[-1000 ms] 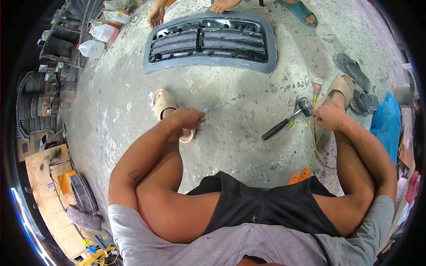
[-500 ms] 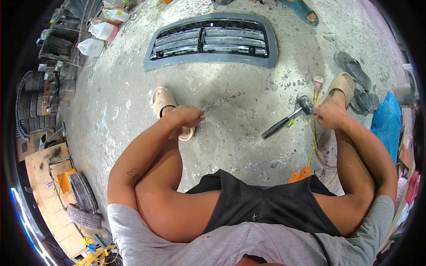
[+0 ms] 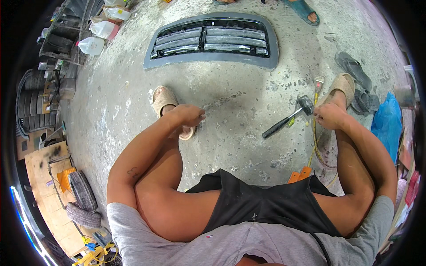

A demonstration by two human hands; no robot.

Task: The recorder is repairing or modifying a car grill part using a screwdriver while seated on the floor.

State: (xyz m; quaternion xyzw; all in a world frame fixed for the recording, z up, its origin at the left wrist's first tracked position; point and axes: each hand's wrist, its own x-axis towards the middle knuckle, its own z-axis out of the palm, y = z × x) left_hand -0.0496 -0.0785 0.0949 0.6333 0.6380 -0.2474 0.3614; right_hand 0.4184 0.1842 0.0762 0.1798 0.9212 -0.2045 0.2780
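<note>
My left hand (image 3: 189,115) hangs loosely closed in front of my left knee, above the sandal (image 3: 164,97) on that foot. No object shows in its curled fingers. My right hand (image 3: 329,115) is closed too, by my right ankle, and nothing shows in it either. Just left of it lies a hammer (image 3: 289,118) with a black handle and dark head. A yellowish hose (image 3: 314,137) with a metal-ended fitting (image 3: 318,83) runs along the floor beside that hand. Farther off, a grey-framed car grille (image 3: 211,41) lies flat on the concrete, touched by neither hand.
Several plastic jugs (image 3: 91,46) stand at the far left, near dark racks. Tyres (image 3: 83,191) and a wooden board (image 3: 42,170) are at the near left. Loose slippers (image 3: 353,68) and a blue plastic bag (image 3: 386,124) lie right. Another person's sandaled foot (image 3: 305,11) shows at the top.
</note>
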